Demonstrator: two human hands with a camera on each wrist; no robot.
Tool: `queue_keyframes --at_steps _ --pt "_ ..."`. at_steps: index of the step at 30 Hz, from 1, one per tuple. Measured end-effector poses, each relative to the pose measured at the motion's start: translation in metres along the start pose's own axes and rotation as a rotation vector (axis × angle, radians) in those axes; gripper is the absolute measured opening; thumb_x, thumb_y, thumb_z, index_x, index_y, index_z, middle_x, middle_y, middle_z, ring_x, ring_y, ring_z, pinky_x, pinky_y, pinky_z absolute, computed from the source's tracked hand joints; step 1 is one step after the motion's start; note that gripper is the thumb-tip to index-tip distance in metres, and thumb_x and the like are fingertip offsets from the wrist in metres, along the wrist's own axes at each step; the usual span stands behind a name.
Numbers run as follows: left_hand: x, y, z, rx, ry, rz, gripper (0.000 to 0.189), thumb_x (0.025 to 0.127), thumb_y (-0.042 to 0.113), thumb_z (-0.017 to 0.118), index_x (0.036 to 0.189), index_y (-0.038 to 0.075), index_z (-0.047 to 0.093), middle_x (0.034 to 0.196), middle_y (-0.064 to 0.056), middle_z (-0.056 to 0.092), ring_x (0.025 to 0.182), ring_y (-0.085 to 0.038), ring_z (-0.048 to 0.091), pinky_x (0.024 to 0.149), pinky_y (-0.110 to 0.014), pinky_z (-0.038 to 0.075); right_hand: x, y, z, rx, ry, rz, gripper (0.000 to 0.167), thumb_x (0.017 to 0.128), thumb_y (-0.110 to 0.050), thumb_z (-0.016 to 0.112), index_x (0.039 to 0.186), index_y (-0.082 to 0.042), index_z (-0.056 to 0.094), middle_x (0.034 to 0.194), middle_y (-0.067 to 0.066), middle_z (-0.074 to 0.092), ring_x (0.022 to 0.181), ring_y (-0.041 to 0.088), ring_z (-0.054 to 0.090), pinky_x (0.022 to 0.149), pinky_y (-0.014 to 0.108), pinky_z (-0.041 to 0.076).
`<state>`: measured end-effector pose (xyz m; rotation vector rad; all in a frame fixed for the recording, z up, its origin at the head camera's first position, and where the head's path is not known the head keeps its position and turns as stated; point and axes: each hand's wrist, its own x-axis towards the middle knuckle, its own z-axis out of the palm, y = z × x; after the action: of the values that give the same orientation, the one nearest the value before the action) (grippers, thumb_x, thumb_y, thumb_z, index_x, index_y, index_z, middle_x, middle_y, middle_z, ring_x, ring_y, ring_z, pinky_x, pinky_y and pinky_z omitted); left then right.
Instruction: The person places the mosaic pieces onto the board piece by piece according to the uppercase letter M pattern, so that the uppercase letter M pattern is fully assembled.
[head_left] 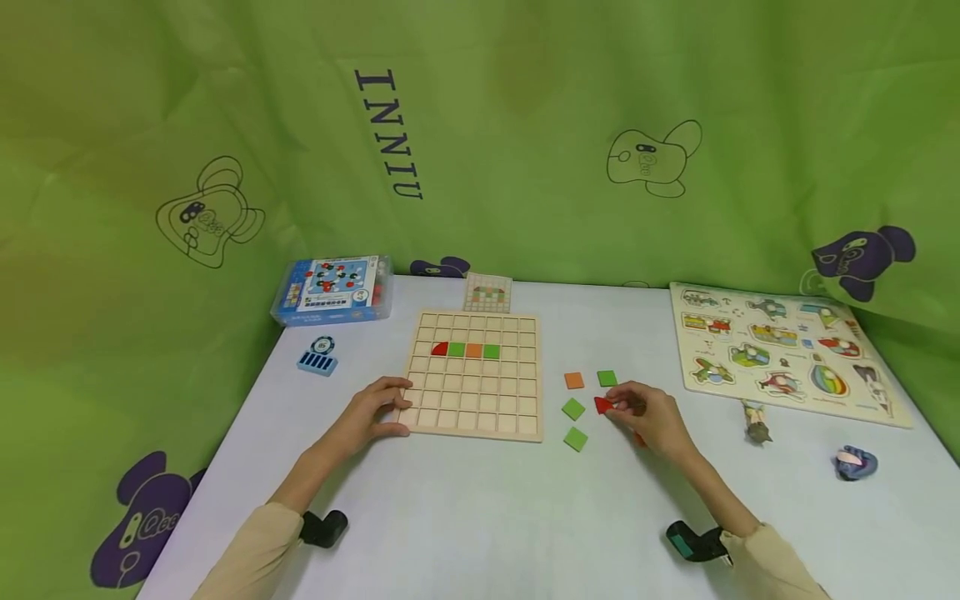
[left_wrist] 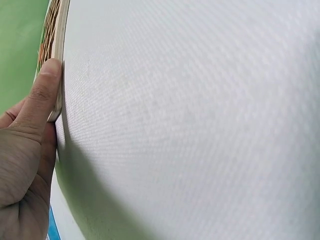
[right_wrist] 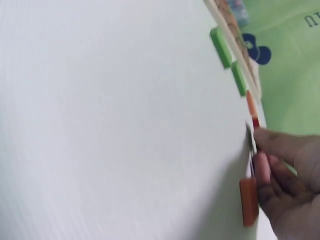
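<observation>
Backdrop: green sheeting (head_left: pixel 480 167), creased and hanging in soft vertical folds, spans the back and continues past both sides of the bench. Dark lettering "INNIU" (head_left: pixel 392 143) runs steeply downward, left of centre. Printed figures: one outlined at left (head_left: pixel 210 218), another outlined at right (head_left: pixel 647 158); solid purple at lower left (head_left: pixel 138 533) and far right (head_left: pixel 855 258). Bench (head_left: pixel 465 517): white top, fine surface texture in the left wrist view. Light: diffuse, shadows soft-edged.
</observation>
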<state>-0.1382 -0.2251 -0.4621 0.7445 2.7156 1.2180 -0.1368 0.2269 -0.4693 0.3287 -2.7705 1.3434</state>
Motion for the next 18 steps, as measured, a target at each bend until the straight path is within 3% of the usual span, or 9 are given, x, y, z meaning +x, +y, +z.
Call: queue_keyframes --at_steps 6,12,18 --pt "-0.001 -0.002 0.001 0.004 0.008 0.015 0.028 0.071 0.008 0.081 0.092 0.004 0.064 0.129 -0.019 0.053 0.121 -0.037 0.049 0.099 -0.041 0.045 -0.007 -0.01 0.008 0.026 0.196 0.05 0.023 0.077 0.005 0.076 0.098 0.005 0.067 0.085 0.016 0.07 0.074 0.02 0.065 0.062 0.009 0.05" --pt "-0.001 -0.004 0.001 0.017 0.019 0.044 0.029 0.07 0.009 0.082 0.092 0.003 0.064 0.128 -0.019 0.054 0.119 -0.038 0.05 0.098 -0.04 0.046 -0.004 -0.013 0.016 0.117 0.352 0.091 0.021 0.077 0.005 0.077 0.096 0.009 0.068 0.088 0.022 0.07 0.07 0.004 0.062 0.061 0.006 0.049" --pt "-0.001 -0.003 0.0 0.02 0.003 0.009 0.029 0.07 0.01 0.082 0.093 0.005 0.065 0.129 -0.016 0.053 0.122 -0.035 0.049 0.1 -0.041 0.044 0.006 -0.017 0.026 0.238 0.45 0.112 0.022 0.077 0.007 0.076 0.096 0.012 0.067 0.088 0.026 0.068 0.069 -0.002 0.06 0.063 0.007 0.049"
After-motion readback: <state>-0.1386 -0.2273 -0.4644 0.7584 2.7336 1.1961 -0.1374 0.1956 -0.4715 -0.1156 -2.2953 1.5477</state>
